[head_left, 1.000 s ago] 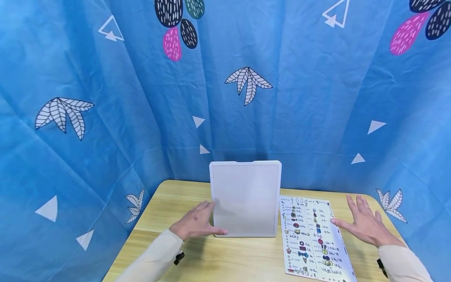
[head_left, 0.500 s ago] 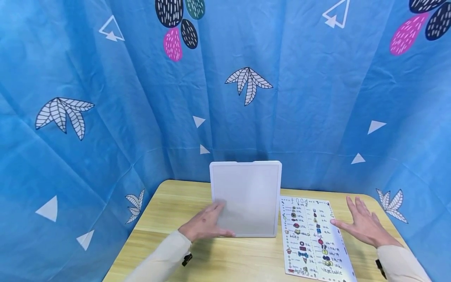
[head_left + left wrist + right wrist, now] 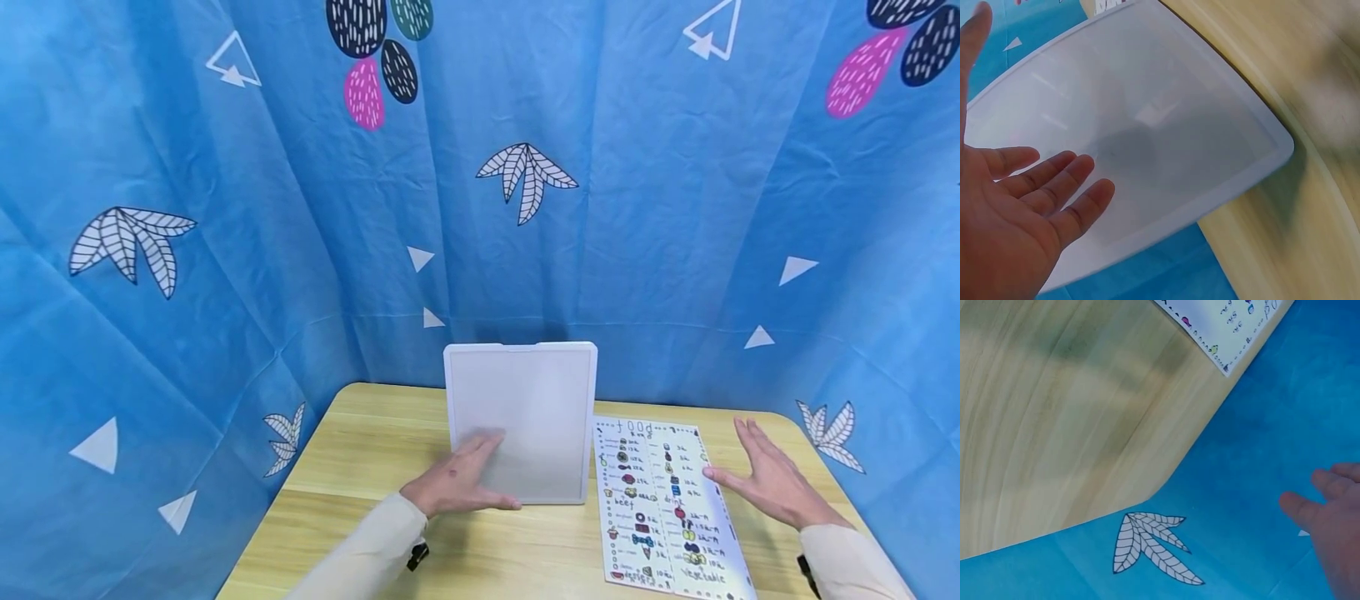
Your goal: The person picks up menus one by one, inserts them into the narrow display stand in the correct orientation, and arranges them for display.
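Note:
A white framed board (image 3: 536, 417) with a pale grey face stands upright at the back of the table, against the curtain. My left hand (image 3: 461, 479) is spread in front of its lower left part and holds nothing. In the left wrist view the fingers (image 3: 1082, 209) overlap the board's face (image 3: 1166, 137). To the right lies a folded white menu sheet (image 3: 652, 508), headed "food", with small coloured drawings and handwritten prices. Beside its right edge hovers my right hand (image 3: 776, 479), fingers spread, thumb tip right at the sheet's border in the head view.
The wooden table (image 3: 375, 433) has rounded back corners. A blue curtain (image 3: 637, 250) printed with leaves and triangles surrounds its back and sides. In the right wrist view the sheet's corner (image 3: 1216, 353) lies near the table's edge.
My left hand has slid to the right, from the board's left edge to in front of its face. The right hand, the board and the menu sheet stay nearly in place.

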`<action>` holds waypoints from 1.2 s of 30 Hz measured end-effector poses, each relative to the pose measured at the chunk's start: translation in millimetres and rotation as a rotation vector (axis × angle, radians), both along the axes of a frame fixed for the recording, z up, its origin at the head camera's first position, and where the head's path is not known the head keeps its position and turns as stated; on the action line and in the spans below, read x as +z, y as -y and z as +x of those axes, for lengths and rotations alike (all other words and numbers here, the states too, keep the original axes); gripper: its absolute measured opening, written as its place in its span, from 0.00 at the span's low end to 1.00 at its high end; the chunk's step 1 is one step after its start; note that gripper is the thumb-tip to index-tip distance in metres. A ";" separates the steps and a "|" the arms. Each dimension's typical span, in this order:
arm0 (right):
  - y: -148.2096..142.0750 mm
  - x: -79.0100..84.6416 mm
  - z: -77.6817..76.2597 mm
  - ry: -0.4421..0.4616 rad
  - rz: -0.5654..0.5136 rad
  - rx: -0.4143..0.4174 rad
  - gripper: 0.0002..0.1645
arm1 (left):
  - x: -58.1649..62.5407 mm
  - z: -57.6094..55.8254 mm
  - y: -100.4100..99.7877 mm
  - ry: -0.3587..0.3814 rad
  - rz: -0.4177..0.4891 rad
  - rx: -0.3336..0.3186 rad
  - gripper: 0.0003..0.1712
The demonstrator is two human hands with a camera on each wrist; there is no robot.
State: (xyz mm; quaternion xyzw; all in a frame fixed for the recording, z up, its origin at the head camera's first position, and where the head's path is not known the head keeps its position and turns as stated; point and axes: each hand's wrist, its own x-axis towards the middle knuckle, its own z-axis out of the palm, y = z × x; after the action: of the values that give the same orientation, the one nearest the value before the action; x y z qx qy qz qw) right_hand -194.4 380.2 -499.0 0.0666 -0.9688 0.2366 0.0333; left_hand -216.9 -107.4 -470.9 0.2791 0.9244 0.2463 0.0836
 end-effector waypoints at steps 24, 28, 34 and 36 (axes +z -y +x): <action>-1.8 -12.6 -3.7 0.045 -0.084 -0.020 0.67 | -21.3 1.3 -43.7 0.107 0.137 -0.014 0.60; -1.1 -15.0 -4.3 0.041 -0.093 -0.022 0.67 | -26.9 2.4 -51.8 0.109 0.152 -0.024 0.59; 0.3 -18.4 -5.1 0.044 -0.101 -0.037 0.68 | -30.9 6.1 -64.5 0.145 0.170 -0.025 0.58; 0.2 -18.9 -5.4 0.045 -0.104 -0.040 0.68 | -33.0 6.8 -68.7 0.147 0.175 -0.029 0.58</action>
State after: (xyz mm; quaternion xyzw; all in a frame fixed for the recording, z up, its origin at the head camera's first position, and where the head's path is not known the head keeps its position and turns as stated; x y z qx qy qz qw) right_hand -199.8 380.0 -517.9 0.0402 -0.9567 0.2875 0.0197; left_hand -210.1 -38.7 -503.9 0.2796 0.8866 0.3448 0.1300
